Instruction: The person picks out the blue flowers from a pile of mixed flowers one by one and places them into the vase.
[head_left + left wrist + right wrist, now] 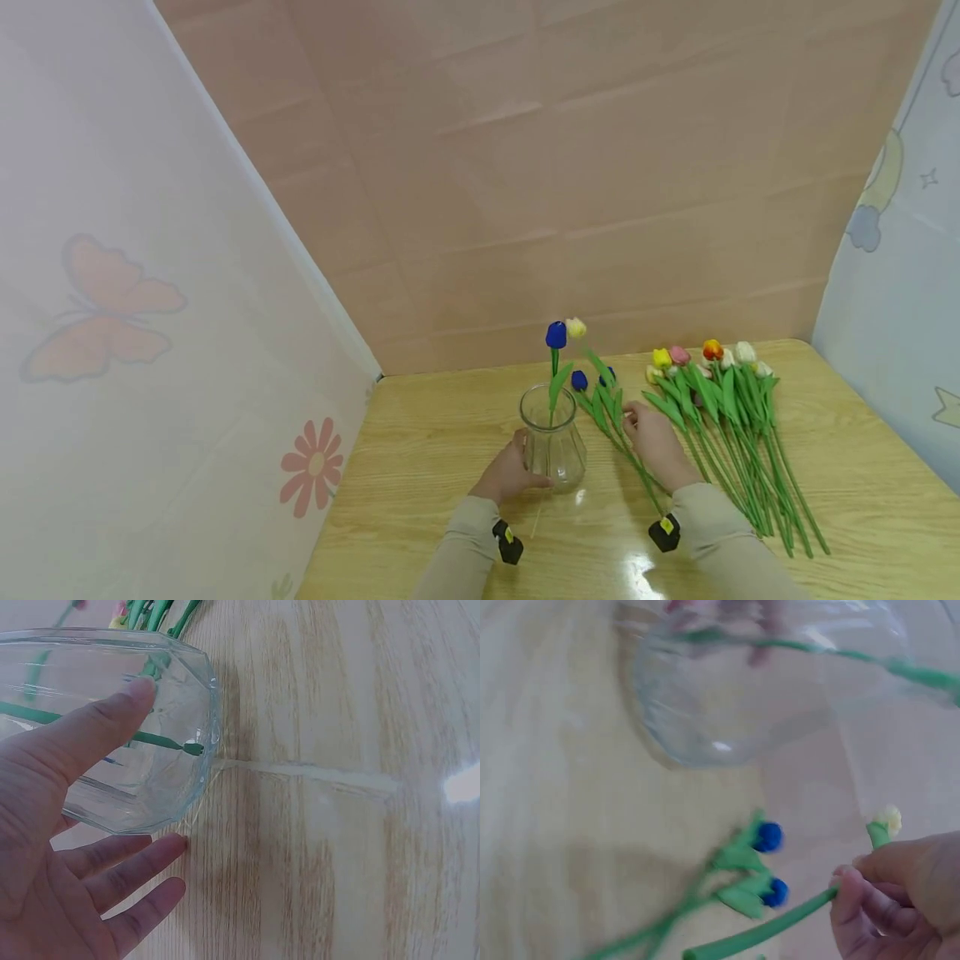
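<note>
Head view: left hand point(507, 475) cups the slippery, fragile clear glass vase point(553, 443) at nine o'clock, right hand point(655, 440) pinches a light, bendy cream artificial tulip point(576, 327) mid-stem.

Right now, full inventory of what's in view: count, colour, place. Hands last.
vase: 1, clear glass, upright on the table, centre.
blue tulip: 1, blue, green stem, standing in the vase.
cream tulip: 1, cream, green stem, raised just right of the vase.
loose blue tulips: 2, blue, lying on the table between vase and bunch.
bunch: 1 pile, exact count unclear; yellow, pink, orange and white heads, green stems, lying at right.
table: 1, light wood.
back wall: 1, tan panels.
side screens: 2, pale, with butterfly, flower and moon prints.
left hand: thumb and fingers round the vase.
right hand: pinches the cream tulip's stem.
</note>
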Action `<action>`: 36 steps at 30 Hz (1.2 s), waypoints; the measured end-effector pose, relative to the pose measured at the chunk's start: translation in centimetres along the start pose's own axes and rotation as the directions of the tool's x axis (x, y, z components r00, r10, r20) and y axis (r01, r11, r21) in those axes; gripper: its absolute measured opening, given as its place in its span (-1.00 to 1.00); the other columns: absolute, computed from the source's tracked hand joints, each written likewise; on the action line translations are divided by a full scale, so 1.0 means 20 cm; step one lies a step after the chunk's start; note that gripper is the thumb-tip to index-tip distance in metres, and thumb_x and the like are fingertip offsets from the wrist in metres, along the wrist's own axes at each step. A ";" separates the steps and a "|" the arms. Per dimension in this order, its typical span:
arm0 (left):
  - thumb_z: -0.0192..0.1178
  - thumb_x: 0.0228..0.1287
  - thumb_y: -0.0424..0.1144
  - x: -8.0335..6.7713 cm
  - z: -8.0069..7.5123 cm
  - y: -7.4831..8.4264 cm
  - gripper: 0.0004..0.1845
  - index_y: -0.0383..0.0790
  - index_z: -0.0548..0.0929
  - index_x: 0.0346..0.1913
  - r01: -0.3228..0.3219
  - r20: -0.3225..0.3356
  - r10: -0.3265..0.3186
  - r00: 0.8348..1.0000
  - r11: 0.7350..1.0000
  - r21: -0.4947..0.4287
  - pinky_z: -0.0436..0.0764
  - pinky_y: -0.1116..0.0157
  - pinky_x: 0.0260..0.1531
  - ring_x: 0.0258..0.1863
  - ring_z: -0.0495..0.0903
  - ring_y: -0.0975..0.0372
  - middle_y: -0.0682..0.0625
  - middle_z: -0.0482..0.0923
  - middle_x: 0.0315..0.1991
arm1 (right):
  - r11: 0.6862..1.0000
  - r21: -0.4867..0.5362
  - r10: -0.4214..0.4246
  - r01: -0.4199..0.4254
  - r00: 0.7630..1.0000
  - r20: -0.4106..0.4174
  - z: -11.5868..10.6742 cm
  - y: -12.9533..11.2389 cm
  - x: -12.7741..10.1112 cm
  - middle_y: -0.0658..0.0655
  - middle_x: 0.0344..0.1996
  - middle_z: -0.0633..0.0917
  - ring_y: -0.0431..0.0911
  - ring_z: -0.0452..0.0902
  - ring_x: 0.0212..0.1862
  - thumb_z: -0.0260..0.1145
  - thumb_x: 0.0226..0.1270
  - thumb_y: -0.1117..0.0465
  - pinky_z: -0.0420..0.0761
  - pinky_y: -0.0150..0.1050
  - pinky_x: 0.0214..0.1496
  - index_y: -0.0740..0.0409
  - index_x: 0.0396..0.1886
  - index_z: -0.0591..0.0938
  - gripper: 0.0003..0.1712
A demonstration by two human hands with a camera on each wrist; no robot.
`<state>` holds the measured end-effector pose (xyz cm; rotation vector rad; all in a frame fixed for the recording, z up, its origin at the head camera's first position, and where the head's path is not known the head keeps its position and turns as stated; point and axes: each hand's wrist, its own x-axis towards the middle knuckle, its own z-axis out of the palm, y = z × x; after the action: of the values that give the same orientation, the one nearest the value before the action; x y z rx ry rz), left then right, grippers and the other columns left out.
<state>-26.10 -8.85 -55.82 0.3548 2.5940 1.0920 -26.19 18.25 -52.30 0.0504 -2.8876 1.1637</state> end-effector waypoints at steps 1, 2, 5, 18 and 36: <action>0.51 -0.02 -0.07 0.00 0.00 0.00 0.09 -0.24 0.03 0.47 -0.003 0.000 0.003 1.000 1.000 0.000 0.53 0.00 0.09 0.10 0.55 -0.01 -0.22 0.43 0.26 | 1.000 0.017 -0.002 0.002 1.000 -0.030 -0.03 0.00 0.00 0.40 -0.23 0.65 -0.05 0.58 -0.47 0.08 0.44 0.36 0.56 -0.22 -0.49 0.52 0.15 0.44 -0.62; 0.51 -0.02 -0.07 0.00 0.00 0.00 0.10 -0.24 0.03 0.47 -0.002 0.002 0.002 1.000 1.000 0.001 0.53 0.00 0.09 0.10 0.55 -0.01 -0.22 0.43 0.25 | 1.000 0.029 -0.004 0.005 0.998 -0.060 -0.07 0.01 -0.01 0.41 -0.24 0.64 -0.06 0.57 -0.51 0.07 0.44 0.37 0.54 -0.23 -0.53 0.51 0.17 0.42 -0.61; 0.51 -0.03 -0.04 0.01 0.00 -0.01 0.11 -0.24 0.02 0.48 0.001 0.004 -0.001 1.000 1.000 0.013 0.53 0.01 0.09 0.11 0.55 -0.01 -0.23 0.42 0.26 | 1.000 0.014 -0.016 0.019 0.986 -0.169 -0.16 0.03 -0.01 0.44 -0.23 0.63 -0.09 0.54 -0.56 0.09 0.43 0.38 0.50 -0.27 -0.60 0.50 0.18 0.43 -0.61; 0.52 -0.06 0.02 0.04 0.02 -0.05 0.15 -0.22 0.01 0.49 0.003 0.005 -0.003 1.000 1.000 0.014 0.50 0.01 0.14 0.19 0.50 -0.01 -0.22 0.38 0.30 | 0.995 -0.090 0.015 -0.050 0.935 -0.355 -0.36 0.16 -0.06 0.46 -0.16 0.57 -0.09 0.38 -0.64 0.15 0.39 0.40 0.32 -0.26 -0.66 0.37 0.24 0.45 -0.56; 0.52 -0.06 0.00 0.03 0.01 -0.02 0.15 -0.27 0.01 0.48 0.010 0.006 -0.010 1.000 0.999 0.037 0.54 0.01 0.09 0.10 0.55 -0.02 -0.25 0.40 0.28 | 0.982 -0.104 0.137 -0.160 0.971 -0.196 -0.27 0.40 -0.17 0.14 -0.74 0.52 -0.14 0.17 -0.79 0.07 0.39 0.40 0.27 -0.25 -0.73 0.49 0.17 0.45 -0.60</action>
<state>-26.65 -8.85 -56.39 0.3532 2.6108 1.0390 -23.01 27.81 -53.99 -0.2693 -2.8239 0.9529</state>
